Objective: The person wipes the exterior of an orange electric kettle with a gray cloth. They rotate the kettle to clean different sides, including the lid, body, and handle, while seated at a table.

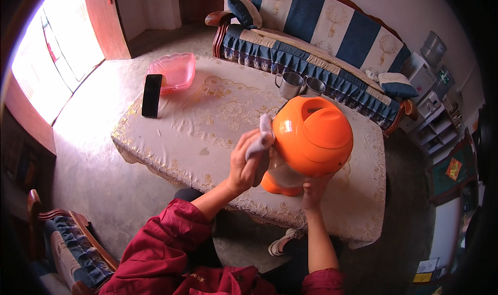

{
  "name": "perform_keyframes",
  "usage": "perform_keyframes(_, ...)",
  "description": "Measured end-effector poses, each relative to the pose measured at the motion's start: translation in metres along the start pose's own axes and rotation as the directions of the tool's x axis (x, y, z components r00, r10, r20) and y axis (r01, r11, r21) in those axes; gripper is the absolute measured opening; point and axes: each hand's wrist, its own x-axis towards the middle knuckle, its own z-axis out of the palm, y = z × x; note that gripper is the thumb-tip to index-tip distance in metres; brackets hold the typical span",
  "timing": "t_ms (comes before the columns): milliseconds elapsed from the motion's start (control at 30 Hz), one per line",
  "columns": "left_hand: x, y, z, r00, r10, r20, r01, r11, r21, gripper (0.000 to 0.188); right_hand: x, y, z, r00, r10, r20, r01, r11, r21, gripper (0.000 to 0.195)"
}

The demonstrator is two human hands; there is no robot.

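A large jug (311,139), with a glossy orange top, a paler middle section and an orange foot, stands on the cloth-covered table right in front of me. My left hand (243,161) grips a folded grey cloth (261,147) and presses it to the jug's left side. Against the near right side of the jug rests my right hand (314,190), its fingers partly hidden behind the body. Just beyond the jug are two metal mugs (291,84) with handles, close together.
A black phone (151,96) leans against a pink plastic dish (177,71) at the table's far left. The table (221,127) wears a floral cloth. Behind it runs a striped sofa (307,26); a water dispenser (422,73) stands right. An open doorway is at left.
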Motion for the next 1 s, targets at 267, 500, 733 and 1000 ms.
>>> perform_keyframes(267,-0.008,-0.007,-0.002,0.973,0.222,0.068,-0.229,0.963,0.141,0.036,-0.002,0.007,-0.004,0.998,0.051,-0.022,-0.052,0.998,-0.021,0.117)
perform_keyframes(500,-0.018,-0.017,0.009,0.921,-0.383,0.069,0.385,0.865,-0.322,0.031,0.001,-0.011,0.009,0.99,0.123,-0.062,-0.105,0.966,0.238,0.125)
perform_keyframes(733,-0.019,-0.001,0.013,0.866,-0.483,0.13,0.459,0.666,-0.587,0.039,0.001,-0.006,0.006,0.99,0.127,-0.057,-0.109,0.96,0.259,0.128)
perform_keyframes(1000,-0.06,0.003,0.02,0.958,-0.283,0.052,0.287,0.952,-0.11,0.047,-0.01,0.018,-0.005,0.996,0.081,-0.03,-0.081,0.997,-0.003,0.125)
